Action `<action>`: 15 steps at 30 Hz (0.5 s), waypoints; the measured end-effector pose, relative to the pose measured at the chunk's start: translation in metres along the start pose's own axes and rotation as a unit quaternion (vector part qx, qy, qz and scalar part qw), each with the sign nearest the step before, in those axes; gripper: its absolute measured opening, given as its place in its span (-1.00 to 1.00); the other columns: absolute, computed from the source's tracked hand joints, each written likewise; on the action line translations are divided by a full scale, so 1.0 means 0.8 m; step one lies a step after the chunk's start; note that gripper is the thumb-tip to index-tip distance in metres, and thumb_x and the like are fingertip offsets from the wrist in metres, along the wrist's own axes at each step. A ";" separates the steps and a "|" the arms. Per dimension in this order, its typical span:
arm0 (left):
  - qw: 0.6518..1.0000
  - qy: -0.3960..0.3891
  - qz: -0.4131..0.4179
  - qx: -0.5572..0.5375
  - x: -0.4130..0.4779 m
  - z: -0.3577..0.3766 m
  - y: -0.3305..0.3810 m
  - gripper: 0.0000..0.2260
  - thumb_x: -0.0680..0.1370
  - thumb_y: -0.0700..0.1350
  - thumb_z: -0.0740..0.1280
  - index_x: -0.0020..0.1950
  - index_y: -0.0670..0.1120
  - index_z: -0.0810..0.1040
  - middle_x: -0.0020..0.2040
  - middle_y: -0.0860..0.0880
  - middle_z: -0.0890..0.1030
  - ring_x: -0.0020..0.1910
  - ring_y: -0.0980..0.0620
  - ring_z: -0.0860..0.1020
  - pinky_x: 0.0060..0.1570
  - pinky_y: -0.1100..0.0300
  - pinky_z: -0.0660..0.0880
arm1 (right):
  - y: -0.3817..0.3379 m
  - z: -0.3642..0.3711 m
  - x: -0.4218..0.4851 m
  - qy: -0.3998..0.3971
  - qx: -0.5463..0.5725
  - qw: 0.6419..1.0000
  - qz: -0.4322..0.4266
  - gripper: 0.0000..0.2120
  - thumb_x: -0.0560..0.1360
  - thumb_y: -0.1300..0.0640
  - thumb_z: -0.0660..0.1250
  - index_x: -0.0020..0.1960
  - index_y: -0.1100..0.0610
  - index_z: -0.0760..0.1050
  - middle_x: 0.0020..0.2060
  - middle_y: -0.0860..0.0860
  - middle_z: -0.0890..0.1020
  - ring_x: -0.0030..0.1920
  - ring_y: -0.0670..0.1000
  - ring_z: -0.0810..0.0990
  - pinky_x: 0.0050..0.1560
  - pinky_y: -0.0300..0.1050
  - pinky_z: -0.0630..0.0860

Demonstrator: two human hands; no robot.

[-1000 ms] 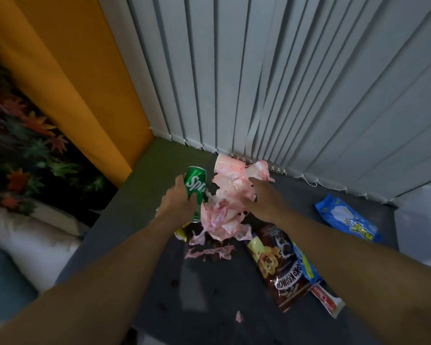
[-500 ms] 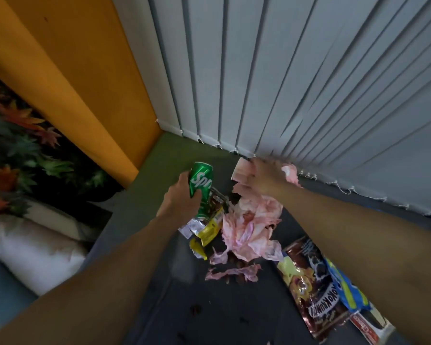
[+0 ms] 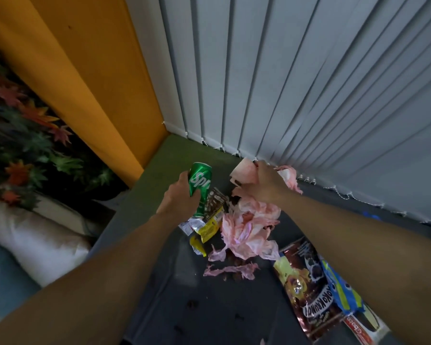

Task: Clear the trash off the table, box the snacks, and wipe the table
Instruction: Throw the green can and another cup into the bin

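Note:
My left hand (image 3: 178, 201) grips a green soda can (image 3: 200, 186), tilted and lifted just above the dark table (image 3: 174, 295). Under the can lie torn yellow and brown snack wrappers (image 3: 209, 220). My right hand (image 3: 265, 185) is closed on pink-stained crumpled tissues (image 3: 244, 171) near the blinds. More of the stained tissue pile (image 3: 246, 232) spreads below that hand, with a torn strip (image 3: 230, 270) in front. A brown chocolate snack bag (image 3: 306, 295), a blue packet (image 3: 343, 292) and a red-and-white packet (image 3: 361, 327) lie at the lower right.
White vertical blinds (image 3: 296, 95) run along the table's far edge. An orange wall panel (image 3: 85, 78) stands at the left. Artificial leaves (image 3: 23, 140) and a pale cushion (image 3: 35, 237) lie beyond the table's left edge. Dark crumbs (image 3: 193, 305) dot the tabletop.
My right hand moved from the middle of the tissue pile to its far end by the blinds and closed on tissue there. The left hand kept the can, and wrappers beneath it came into sight.

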State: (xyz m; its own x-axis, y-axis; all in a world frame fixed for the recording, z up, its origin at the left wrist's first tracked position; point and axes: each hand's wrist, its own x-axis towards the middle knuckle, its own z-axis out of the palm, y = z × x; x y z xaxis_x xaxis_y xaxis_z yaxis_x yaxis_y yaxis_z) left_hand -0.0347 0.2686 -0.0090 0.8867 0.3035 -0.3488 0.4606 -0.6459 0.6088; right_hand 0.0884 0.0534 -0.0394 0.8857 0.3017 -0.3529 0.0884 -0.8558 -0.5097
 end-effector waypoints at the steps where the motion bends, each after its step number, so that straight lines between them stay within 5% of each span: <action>1: 1.000 0.010 0.006 0.011 -0.005 -0.001 0.003 -0.56 0.60 -0.08 0.34 0.44 -0.12 0.33 0.18 -0.14 0.59 0.08 -0.16 0.62 0.05 -0.12 0.63 | 0.000 -0.004 -0.006 0.010 0.006 1.000 -0.005 -0.23 0.25 -0.23 0.56 0.28 0.09 0.34 0.07 -0.03 0.52 0.01 0.04 0.54 -0.03 -0.01 0.55; 8: 0.995 0.067 -0.005 0.068 -0.065 -0.001 0.021 -0.65 0.57 -0.07 0.39 0.31 -0.13 0.44 0.09 -0.08 0.49 0.01 -0.01 0.49 -0.07 0.14 0.47 | 0.008 -0.022 -0.065 0.034 0.022 0.998 -0.055 -0.33 0.44 -0.18 0.46 0.41 0.10 0.32 0.18 0.04 0.54 0.10 0.07 0.51 0.01 -0.06 0.43; 15: 0.993 0.107 -0.033 0.048 -0.151 0.002 0.019 -0.68 0.54 -0.03 0.41 0.24 -0.10 0.50 0.11 -0.11 0.59 0.03 -0.11 0.58 0.01 -0.01 0.58 | 0.004 -0.024 -0.132 0.027 -0.005 0.993 -0.112 -0.31 0.49 -0.14 0.43 0.47 0.12 0.26 0.27 0.10 0.54 0.23 0.17 0.51 0.05 -0.04 0.41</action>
State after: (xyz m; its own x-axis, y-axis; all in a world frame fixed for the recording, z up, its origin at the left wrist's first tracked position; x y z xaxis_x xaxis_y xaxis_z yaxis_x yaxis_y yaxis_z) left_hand -0.1349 0.2210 0.0409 0.8481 0.4819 -0.2202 0.5207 -0.6810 0.5149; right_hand 0.0040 0.0113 0.0111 0.8662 0.4628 -0.1884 0.2909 -0.7736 -0.5629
